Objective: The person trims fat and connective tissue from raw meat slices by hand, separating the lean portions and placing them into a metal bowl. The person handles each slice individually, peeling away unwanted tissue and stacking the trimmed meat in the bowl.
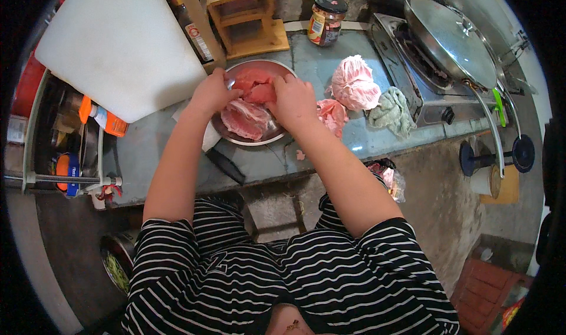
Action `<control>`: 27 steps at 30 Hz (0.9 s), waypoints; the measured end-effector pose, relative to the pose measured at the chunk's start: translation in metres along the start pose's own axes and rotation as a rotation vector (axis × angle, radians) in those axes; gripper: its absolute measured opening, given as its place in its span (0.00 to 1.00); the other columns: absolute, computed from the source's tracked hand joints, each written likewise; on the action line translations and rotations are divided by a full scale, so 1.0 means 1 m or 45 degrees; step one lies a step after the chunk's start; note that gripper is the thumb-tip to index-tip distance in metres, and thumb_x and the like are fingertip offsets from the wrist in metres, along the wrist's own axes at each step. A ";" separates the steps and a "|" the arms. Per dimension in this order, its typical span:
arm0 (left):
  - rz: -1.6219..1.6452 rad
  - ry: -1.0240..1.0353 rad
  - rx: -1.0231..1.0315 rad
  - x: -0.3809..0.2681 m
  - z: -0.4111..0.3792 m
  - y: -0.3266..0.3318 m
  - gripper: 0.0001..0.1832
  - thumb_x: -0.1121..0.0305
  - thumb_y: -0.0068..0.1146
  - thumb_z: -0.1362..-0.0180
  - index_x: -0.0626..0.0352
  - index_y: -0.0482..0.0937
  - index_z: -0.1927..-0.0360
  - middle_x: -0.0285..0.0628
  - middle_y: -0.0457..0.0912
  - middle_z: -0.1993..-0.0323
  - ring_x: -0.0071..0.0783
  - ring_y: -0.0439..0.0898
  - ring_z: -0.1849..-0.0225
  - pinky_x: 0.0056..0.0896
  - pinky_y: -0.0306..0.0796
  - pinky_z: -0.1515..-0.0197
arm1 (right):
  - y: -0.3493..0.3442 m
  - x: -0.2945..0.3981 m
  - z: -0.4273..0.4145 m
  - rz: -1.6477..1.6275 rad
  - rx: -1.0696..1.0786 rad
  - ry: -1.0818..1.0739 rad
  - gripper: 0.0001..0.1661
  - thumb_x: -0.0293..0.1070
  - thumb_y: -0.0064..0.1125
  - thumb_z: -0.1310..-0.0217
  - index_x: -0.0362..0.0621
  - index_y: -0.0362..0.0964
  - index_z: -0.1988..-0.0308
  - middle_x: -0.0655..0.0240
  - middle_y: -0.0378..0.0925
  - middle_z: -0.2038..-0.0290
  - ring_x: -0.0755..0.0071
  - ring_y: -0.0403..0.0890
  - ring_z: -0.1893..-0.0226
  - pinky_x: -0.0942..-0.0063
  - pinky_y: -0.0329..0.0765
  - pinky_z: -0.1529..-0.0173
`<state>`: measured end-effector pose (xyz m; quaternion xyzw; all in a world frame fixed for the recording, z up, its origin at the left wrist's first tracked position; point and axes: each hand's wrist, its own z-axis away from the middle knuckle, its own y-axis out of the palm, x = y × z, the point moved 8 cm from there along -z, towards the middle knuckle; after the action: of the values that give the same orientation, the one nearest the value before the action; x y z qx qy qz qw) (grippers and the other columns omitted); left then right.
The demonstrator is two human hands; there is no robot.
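Over a round metal bowl [247, 142] on the counter, my left hand [215, 93] and my right hand [294, 98] hold a piece of red pomelo flesh [261, 92] between them. A larger pomelo segment with pale membrane [245, 122] lies in the bowl, below my fingers. Right of the bowl sits a peeled pomelo portion [353, 84], pinkish white. Membrane scraps [331, 114] lie beside it, partly hidden by my right forearm. A black handle [225, 165], seemingly a knife's, points towards me from the bowl's near side. My fingertips are partly hidden in the flesh.
A white cutting board [119, 47] stands at the left, by a wooden rack [247, 21]. Behind are a dark-lidded jar [327, 21] and, right, a gas stove [435, 100] with a lidded pan [455, 39]. A green cloth [392, 112] lies near the stove.
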<state>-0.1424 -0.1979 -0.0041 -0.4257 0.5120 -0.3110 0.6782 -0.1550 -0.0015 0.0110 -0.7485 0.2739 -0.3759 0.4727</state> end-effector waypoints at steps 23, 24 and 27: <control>2.247 -0.053 0.204 -0.062 0.088 0.000 0.23 0.68 0.40 0.29 0.69 0.61 0.34 0.55 0.67 0.35 0.43 0.67 0.32 0.41 0.64 0.32 | -0.067 -0.028 0.012 -0.973 -0.152 0.160 0.17 0.41 0.54 0.34 0.37 0.77 0.61 0.50 0.80 0.66 0.47 0.81 0.66 0.61 0.75 0.60; 2.223 -0.042 0.169 -0.062 0.076 -0.001 0.23 0.68 0.40 0.29 0.68 0.60 0.34 0.55 0.66 0.34 0.43 0.66 0.32 0.42 0.64 0.32 | -0.066 -0.031 0.014 -0.950 -0.144 0.170 0.17 0.41 0.55 0.34 0.37 0.77 0.61 0.50 0.80 0.66 0.48 0.81 0.66 0.61 0.76 0.60; 2.094 -0.083 0.075 -0.055 0.044 -0.003 0.24 0.68 0.42 0.29 0.66 0.59 0.32 0.51 0.65 0.33 0.42 0.63 0.30 0.44 0.64 0.33 | -0.063 -0.033 0.019 -0.881 -0.090 0.179 0.17 0.42 0.56 0.36 0.38 0.78 0.61 0.52 0.81 0.65 0.50 0.82 0.65 0.62 0.77 0.59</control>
<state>-0.1160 -0.1408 0.0267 0.0944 0.6320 0.2844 0.7147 -0.1545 0.0583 0.0536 -0.7852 0.0488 -0.5547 0.2711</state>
